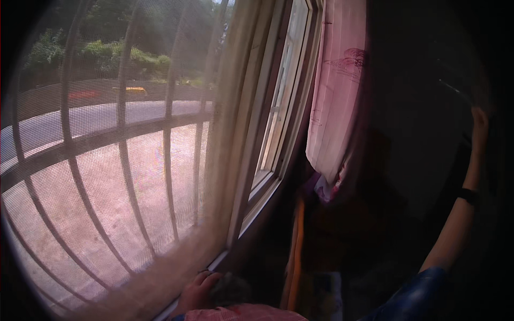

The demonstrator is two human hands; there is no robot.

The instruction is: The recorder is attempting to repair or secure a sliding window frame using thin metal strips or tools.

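Note:
Low in the view, my left hand (199, 290) rests at the window sill with its fingers curled. A dark grey, fuzzy-looking bundle (230, 289) lies against it; whether the fingers grip it or the sill edge is hidden. My right hand (480, 121) is raised far out on the right, in deep shade, with a black band on the wrist. Its fingers look closed. From near it a thin, pale, rod-like thing (452, 88) slants up to the left, most of it lost in the dark.
A window screen (144, 176) with bars behind it fills the left. Beside it stand the sliding window frame (267, 123) and a pink curtain (338, 80). An orange-brown wooden edge (294, 251) rises below the curtain. Pink checked cloth (241, 313) shows at the bottom.

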